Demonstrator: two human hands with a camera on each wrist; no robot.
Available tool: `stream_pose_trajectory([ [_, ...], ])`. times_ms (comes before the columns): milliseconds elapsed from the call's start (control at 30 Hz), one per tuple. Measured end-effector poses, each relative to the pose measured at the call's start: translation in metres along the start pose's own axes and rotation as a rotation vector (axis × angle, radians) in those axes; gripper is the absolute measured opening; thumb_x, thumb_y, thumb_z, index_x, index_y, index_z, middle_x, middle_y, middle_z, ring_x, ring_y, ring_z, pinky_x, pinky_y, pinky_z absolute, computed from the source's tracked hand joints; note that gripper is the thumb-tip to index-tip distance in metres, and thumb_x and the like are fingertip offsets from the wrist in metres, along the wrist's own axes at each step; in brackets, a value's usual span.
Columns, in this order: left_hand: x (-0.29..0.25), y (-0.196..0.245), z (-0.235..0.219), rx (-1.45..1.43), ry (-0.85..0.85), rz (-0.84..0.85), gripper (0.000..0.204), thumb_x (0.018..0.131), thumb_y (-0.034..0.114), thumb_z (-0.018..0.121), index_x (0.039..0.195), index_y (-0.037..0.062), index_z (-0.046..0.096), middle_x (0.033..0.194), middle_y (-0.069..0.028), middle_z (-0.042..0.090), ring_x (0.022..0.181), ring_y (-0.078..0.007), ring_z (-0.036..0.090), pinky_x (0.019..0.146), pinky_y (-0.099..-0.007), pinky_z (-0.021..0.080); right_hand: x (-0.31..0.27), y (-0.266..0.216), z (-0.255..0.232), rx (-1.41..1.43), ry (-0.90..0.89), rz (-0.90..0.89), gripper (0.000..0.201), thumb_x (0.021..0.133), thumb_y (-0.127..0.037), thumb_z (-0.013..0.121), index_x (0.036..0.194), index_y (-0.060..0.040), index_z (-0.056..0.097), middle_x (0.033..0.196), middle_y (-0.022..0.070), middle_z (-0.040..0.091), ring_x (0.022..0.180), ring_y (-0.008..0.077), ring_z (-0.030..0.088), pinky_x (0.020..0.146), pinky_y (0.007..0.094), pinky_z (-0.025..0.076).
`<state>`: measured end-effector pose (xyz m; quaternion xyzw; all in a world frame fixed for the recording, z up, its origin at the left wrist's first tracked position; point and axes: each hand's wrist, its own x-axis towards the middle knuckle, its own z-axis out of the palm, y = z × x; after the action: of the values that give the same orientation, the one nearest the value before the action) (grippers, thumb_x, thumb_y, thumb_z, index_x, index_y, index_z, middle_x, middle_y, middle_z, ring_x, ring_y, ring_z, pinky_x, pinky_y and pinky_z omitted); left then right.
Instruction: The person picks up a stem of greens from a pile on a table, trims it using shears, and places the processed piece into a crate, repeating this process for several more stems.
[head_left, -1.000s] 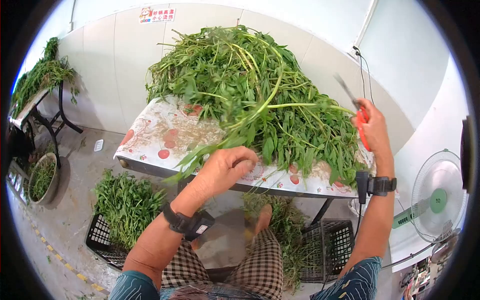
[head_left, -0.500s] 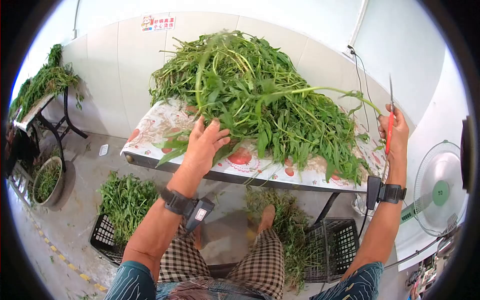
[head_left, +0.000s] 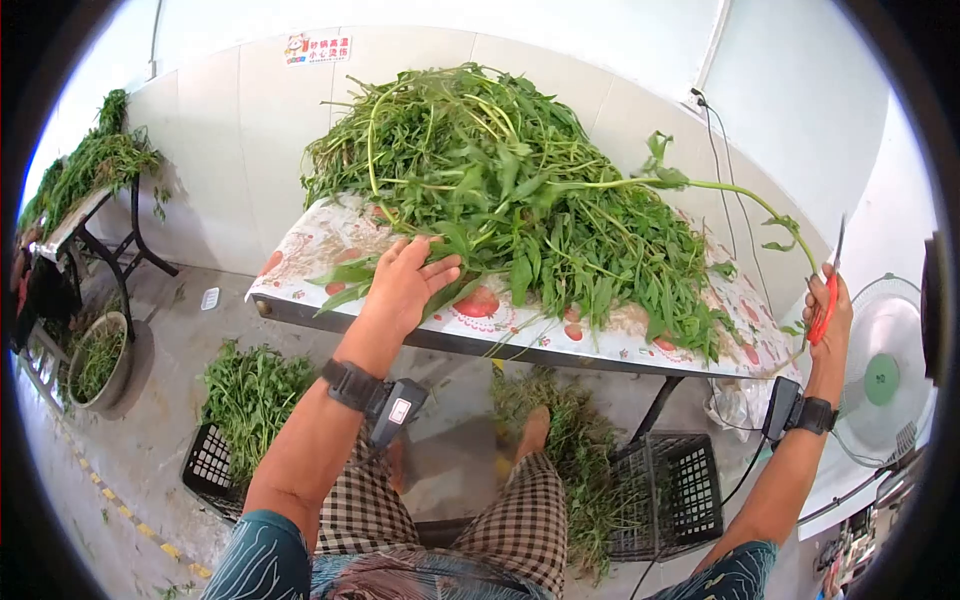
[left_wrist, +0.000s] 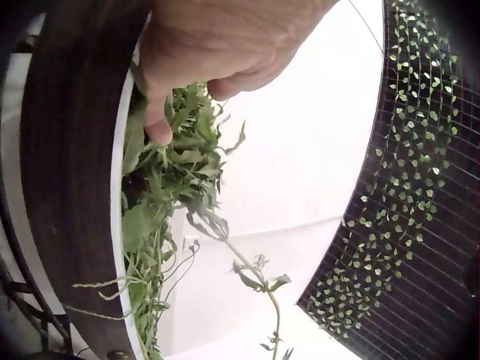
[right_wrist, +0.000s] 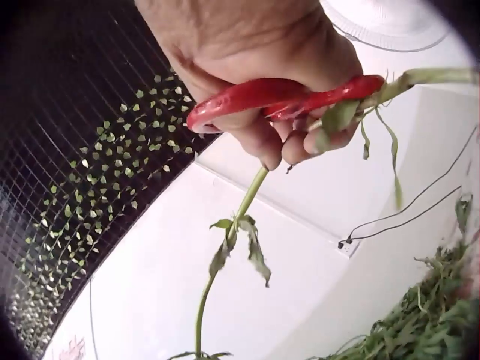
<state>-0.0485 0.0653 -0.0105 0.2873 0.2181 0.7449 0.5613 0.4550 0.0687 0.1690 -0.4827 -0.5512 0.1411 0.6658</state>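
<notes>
My right hand (head_left: 836,325), out past the right end of the table, grips red-handled scissors (right_wrist: 244,101) with the blade pointing up. Its fingers also pinch a long green stem (right_wrist: 248,196). In the head view that stem arches leftward into the pile of leafy greens (head_left: 590,260). At the table's front edge my left hand (head_left: 402,285) rests among leaves, fingers loosely spread. A finger of the left hand points down against the foliage (left_wrist: 191,161) in the left wrist view.
A cherry-print cloth (head_left: 310,245) covers the table. Below it stand a black crate with greens (head_left: 250,405) on the left, a black crate (head_left: 690,490) on the right and loose stalks (head_left: 570,440) on the floor. A fan (head_left: 880,375) is at far right.
My right hand has moved outward to the right with the scissors, drawing the stem out of the pile. My left hand has gone from loosely curled to spread, farther left on the leaves.
</notes>
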Motion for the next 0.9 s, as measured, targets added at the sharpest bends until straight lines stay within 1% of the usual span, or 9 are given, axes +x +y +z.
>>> stream_pose_trajectory([
  [133, -0.002, 0.001, 0.002, 0.008, -0.017, -0.003, 0.022, 0.091, 0.011, 0.047, 0.109, -0.0023, 0.044, 0.11, -0.0132, 0.051, 0.099, -0.033, 0.056, 0.081, -0.0389, 0.051, -0.002, 0.017, -0.025, 0.084, 0.095, 0.112, 0.049, 0.08, -0.011, 0.063, 0.122, -0.002, 0.041, 0.069, 0.0005, 0.052, 0.05, 0.0064, 0.047, 0.043, 0.0173, 0.04],
  [267, -0.006, -0.002, 0.006, 0.086, 0.011, 0.039, 0.03, 0.091, 0.01, 0.048, 0.116, -0.0037, 0.043, 0.11, -0.0131, 0.051, 0.099, -0.0313, 0.056, 0.083, -0.0378, 0.051, -0.021, 0.036, -0.01, -0.044, 0.012, 0.008, 0.045, 0.078, -0.01, 0.063, 0.118, 0.0003, 0.045, 0.069, 0.0, 0.051, 0.049, 0.0055, 0.045, 0.042, 0.0178, 0.037],
  [367, -0.003, -0.004, 0.006, 0.185, -0.025, 0.042, 0.032, 0.091, 0.01, 0.048, 0.118, -0.0051, 0.042, 0.112, -0.0134, 0.05, 0.1, -0.03, 0.056, 0.085, -0.0365, 0.05, -0.06, -0.004, 0.026, -0.269, -0.504, 0.159, 0.043, 0.077, -0.007, 0.062, 0.117, 0.0008, 0.046, 0.069, -0.0016, 0.049, 0.051, 0.0043, 0.045, 0.041, 0.0175, 0.034],
  [467, -0.002, 0.0, -0.002, 0.193, -0.014, 0.03, 0.031, 0.091, 0.01, 0.046, 0.117, -0.0072, 0.043, 0.115, -0.0138, 0.049, 0.102, -0.0292, 0.055, 0.088, -0.0359, 0.048, -0.043, 0.007, 0.001, 0.007, -0.24, 0.049, 0.04, 0.077, -0.005, 0.061, 0.114, -0.0003, 0.048, 0.07, -0.0023, 0.048, 0.053, 0.0035, 0.045, 0.041, 0.0174, 0.033],
  [500, -0.003, 0.002, -0.001, 0.152, 0.017, 0.024, 0.031, 0.091, 0.01, 0.045, 0.116, -0.0079, 0.043, 0.115, -0.014, 0.049, 0.102, -0.0288, 0.054, 0.089, -0.0356, 0.048, -0.025, 0.015, -0.023, 0.153, -0.22, 0.166, 0.037, 0.077, -0.006, 0.06, 0.112, -0.0028, 0.048, 0.07, -0.0022, 0.047, 0.053, 0.0039, 0.045, 0.041, 0.0169, 0.035],
  [600, -0.006, 0.003, 0.006, 0.113, 0.094, 0.032, 0.03, 0.091, 0.009, 0.045, 0.114, -0.0095, 0.043, 0.117, -0.0147, 0.049, 0.103, -0.0284, 0.054, 0.091, -0.0354, 0.047, -0.014, 0.032, -0.072, 0.262, 0.039, 0.182, 0.038, 0.078, -0.01, 0.063, 0.112, -0.0064, 0.047, 0.072, -0.0025, 0.049, 0.049, 0.0037, 0.043, 0.04, 0.015, 0.034],
  [667, -0.003, -0.001, 0.009, 0.135, 0.15, 0.039, 0.03, 0.09, 0.01, 0.046, 0.114, -0.0093, 0.043, 0.119, -0.0149, 0.048, 0.102, -0.0285, 0.054, 0.092, -0.0353, 0.047, -0.016, 0.051, -0.097, 0.274, 0.055, 0.205, 0.04, 0.078, -0.01, 0.063, 0.114, -0.0073, 0.046, 0.073, -0.003, 0.049, 0.05, 0.004, 0.043, 0.039, 0.0152, 0.034],
  [767, -0.002, -0.002, 0.005, 0.184, 0.077, 0.033, 0.031, 0.09, 0.009, 0.047, 0.114, -0.009, 0.043, 0.122, -0.0148, 0.046, 0.103, -0.0292, 0.053, 0.092, -0.0356, 0.047, -0.037, 0.051, -0.1, 0.141, 0.059, 0.261, 0.04, 0.077, -0.009, 0.063, 0.113, -0.0072, 0.045, 0.073, -0.0024, 0.051, 0.051, 0.0049, 0.046, 0.039, 0.0153, 0.037],
  [900, -0.003, 0.0, 0.004, 0.163, 0.107, 0.052, 0.03, 0.089, 0.011, 0.049, 0.112, -0.0075, 0.045, 0.115, -0.013, 0.049, 0.097, -0.0249, 0.054, 0.086, -0.0327, 0.049, -0.049, 0.062, -0.132, 0.067, 0.158, 0.274, 0.039, 0.077, -0.008, 0.064, 0.111, -0.0074, 0.045, 0.073, -0.002, 0.052, 0.05, 0.0055, 0.047, 0.038, 0.016, 0.038],
])
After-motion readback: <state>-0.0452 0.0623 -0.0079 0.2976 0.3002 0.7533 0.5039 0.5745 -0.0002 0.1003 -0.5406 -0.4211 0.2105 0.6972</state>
